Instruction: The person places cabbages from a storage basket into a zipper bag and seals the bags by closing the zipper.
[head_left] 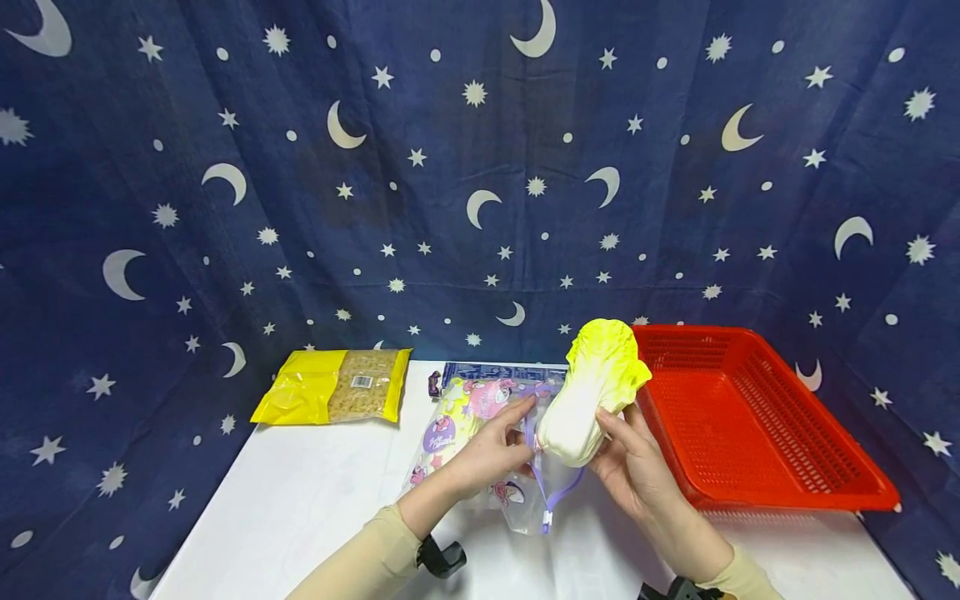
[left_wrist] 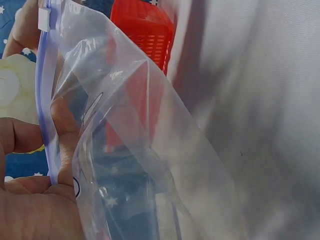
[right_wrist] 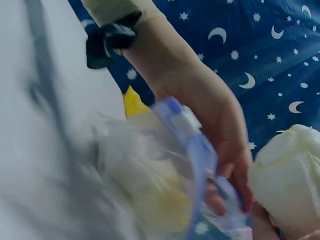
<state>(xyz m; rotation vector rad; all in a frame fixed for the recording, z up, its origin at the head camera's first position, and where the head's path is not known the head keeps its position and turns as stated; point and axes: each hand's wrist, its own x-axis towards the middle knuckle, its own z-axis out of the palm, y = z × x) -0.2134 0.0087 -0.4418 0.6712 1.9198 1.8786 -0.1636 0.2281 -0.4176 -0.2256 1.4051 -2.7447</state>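
Note:
A clear zip bag (head_left: 457,425) printed with pink and yellow cartoon figures stretches across the middle of the table. Its purple zip edge (left_wrist: 44,90) is parted, and the white slider (head_left: 547,518) sits at the near end. My left hand (head_left: 491,454) grips the bag at this mouth, with a finger inside the edge in the left wrist view. A napa cabbage (head_left: 592,396), white at the base and yellow-green at the leaves, is in my right hand (head_left: 633,467), thumb on top. Its base (right_wrist: 290,180) points toward the bag's mouth and stands close beside it.
A red plastic basket (head_left: 757,492) stands at the right. At the back left lies a yellow packet (head_left: 300,387) with small tan pieces behind its window. Behind the bag are a dark blue packet (head_left: 495,372) and a small dark wrapped item (head_left: 433,384). A starry curtain (head_left: 450,250) encloses the table.

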